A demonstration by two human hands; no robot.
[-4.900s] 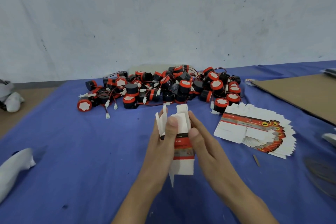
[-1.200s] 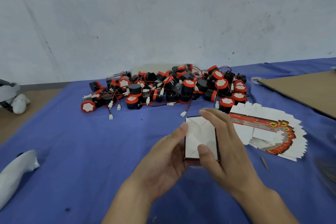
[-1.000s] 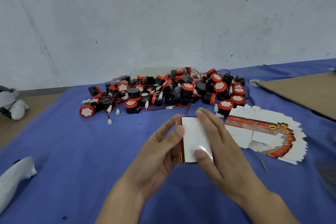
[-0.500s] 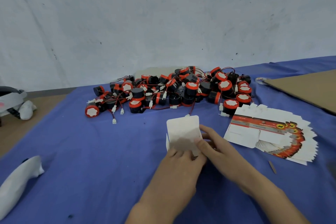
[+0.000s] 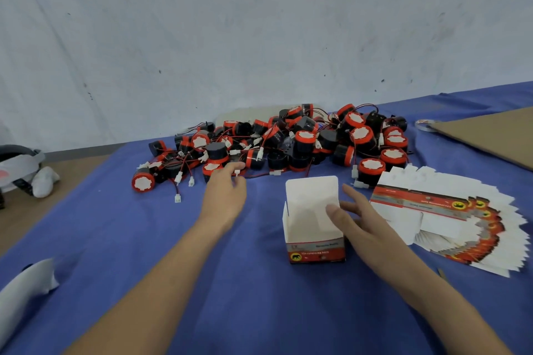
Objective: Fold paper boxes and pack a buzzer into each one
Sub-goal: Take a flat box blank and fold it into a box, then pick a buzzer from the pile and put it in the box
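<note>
Paper box [image 5: 315, 251]: is standing upright near the middle of the blue tabletop [image 5: 259, 297], its top open and its white lid flap sticking up on the far side; the red-and-black printed band is facing the camera.
Right hand [image 5: 366, 225]: is resting against the box's right side with its fingers [image 5: 354, 196] straight and spread. The thumb is touching the top edge of the right wall, and the hand is gripping nothing.
Left hand [image 5: 223, 193]: is hovering at the near edge of the buzzers, fingers loosely extended and holding nothing. Whether the fingertips are touching a buzzer or just above it cannot be told.
Buzzers [image 5: 288, 141]: are lying in a heap of black and red, with thin wires and white plugs, across the far middle of the tabletop, close to the wall [image 5: 259, 37]. A strip of bare cloth is separating the heap from the box.
Flat boxes [image 5: 450, 219]: are lying fanned out just right of the right hand, their left edge near its fingers.
Cardboard sheet [image 5: 496, 135]: is lying at the far right and running out of frame, with a tape roll [image 5: 424, 124] at its left corner.
Open room: bare cloth is spreading in front of the box, between the forearms, and out to the left.
Left edge: is running diagonally, with a grey-and-white item [image 5: 20, 164] lying beyond it and a white bundle [image 5: 26, 294] lying at the lower left.
</note>
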